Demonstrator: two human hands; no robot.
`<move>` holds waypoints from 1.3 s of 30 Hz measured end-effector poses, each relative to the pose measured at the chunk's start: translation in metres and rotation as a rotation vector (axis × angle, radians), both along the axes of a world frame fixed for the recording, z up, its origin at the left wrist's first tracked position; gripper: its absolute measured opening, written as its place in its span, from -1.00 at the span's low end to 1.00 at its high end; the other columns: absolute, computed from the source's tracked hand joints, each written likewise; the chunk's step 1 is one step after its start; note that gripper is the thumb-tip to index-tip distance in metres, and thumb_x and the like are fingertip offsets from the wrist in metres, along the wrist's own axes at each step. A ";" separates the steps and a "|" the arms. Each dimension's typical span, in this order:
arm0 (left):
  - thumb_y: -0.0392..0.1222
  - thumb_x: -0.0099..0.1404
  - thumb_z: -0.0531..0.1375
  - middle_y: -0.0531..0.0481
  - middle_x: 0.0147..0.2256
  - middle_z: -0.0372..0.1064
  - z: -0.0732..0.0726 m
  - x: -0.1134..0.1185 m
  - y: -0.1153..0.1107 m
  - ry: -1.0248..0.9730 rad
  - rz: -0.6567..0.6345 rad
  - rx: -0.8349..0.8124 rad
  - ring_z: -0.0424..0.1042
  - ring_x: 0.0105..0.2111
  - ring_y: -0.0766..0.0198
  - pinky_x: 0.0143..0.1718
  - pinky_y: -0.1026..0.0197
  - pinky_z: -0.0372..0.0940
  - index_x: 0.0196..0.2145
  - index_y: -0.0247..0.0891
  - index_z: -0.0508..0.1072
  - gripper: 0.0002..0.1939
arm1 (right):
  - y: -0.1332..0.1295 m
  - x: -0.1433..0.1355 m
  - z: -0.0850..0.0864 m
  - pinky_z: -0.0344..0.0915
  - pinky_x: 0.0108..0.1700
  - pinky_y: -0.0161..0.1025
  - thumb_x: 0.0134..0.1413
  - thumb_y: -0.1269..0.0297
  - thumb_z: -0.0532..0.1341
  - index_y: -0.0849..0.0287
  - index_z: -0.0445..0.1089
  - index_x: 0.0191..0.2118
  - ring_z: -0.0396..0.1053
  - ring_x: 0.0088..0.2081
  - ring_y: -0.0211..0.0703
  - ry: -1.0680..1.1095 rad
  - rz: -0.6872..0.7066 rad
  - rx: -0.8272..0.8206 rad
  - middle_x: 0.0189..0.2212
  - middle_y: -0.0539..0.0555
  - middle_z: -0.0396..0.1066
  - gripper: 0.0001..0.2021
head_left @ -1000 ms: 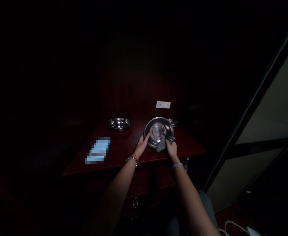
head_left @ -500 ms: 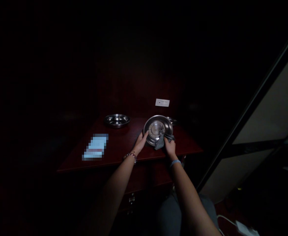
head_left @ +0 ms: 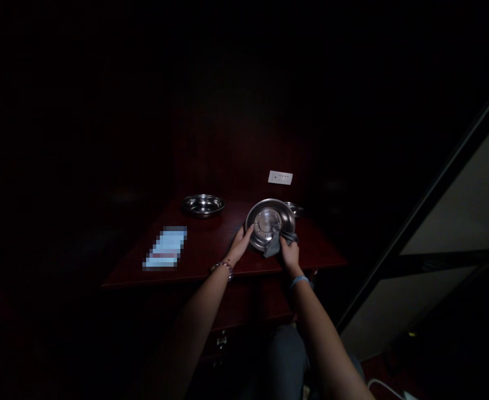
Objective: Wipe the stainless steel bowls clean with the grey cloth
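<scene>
A shiny steel bowl [head_left: 268,223] is held tilted above the dark red desk [head_left: 211,244], its inside facing me. My left hand [head_left: 241,244] grips its lower left rim, thumb on the inner side. In my right hand [head_left: 289,251] is a grey cloth [head_left: 273,244], pressed against the bowl's lower right side; part of it hangs over the rim. The right fingers are partly hidden by the cloth and bowl. Behind the held bowl, on the right, another steel dish [head_left: 295,209] shows only in part.
A second steel bowl [head_left: 203,205] stands upright at the back left of the desk. A blurred-out pale rectangle [head_left: 165,248] lies at the front left. On the back wall is a white socket [head_left: 280,178]. A framed panel [head_left: 448,222] slants along the right.
The view has shifted slightly, so everything sits a little further right. Both hands keep their hold on the bowl and the cloth, with hardly any movement between them.
</scene>
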State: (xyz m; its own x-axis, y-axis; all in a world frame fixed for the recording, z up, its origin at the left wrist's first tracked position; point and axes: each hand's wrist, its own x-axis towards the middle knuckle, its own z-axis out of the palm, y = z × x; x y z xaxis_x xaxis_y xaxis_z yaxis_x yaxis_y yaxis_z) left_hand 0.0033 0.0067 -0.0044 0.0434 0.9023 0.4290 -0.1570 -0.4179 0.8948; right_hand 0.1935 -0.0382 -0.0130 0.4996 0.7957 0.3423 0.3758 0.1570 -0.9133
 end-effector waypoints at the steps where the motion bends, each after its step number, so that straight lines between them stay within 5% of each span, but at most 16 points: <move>1: 0.12 0.39 0.16 -0.21 0.15 0.48 0.000 0.000 0.000 -0.005 0.004 -0.001 0.43 0.19 0.00 0.29 -0.01 0.24 0.14 -0.25 0.47 -0.49 | 0.000 0.000 0.000 0.41 0.01 -0.18 0.10 -0.06 0.19 0.22 0.58 -0.16 0.56 -0.02 0.09 -0.005 0.002 0.000 -0.13 0.25 0.62 -0.55; 31: 0.07 0.40 0.17 -0.20 0.16 0.47 0.019 -0.004 -0.015 -0.008 0.033 -0.091 0.42 0.20 0.02 0.31 0.02 0.20 0.14 -0.31 0.46 -0.50 | -0.006 -0.008 0.009 0.41 0.01 -0.24 0.23 0.15 0.21 0.25 0.60 -0.17 0.58 -0.04 0.01 -0.042 0.022 -0.016 -0.14 0.26 0.63 -0.71; 39: 0.05 0.40 0.16 -0.21 0.18 0.46 0.014 -0.006 -0.013 -0.013 0.032 -0.073 0.41 0.20 0.02 0.31 -0.01 0.20 0.15 -0.31 0.45 -0.50 | -0.007 -0.009 0.010 0.40 0.00 -0.24 0.22 0.15 0.21 0.26 0.60 -0.14 0.57 -0.03 0.02 -0.036 0.016 -0.017 -0.11 0.28 0.62 -0.69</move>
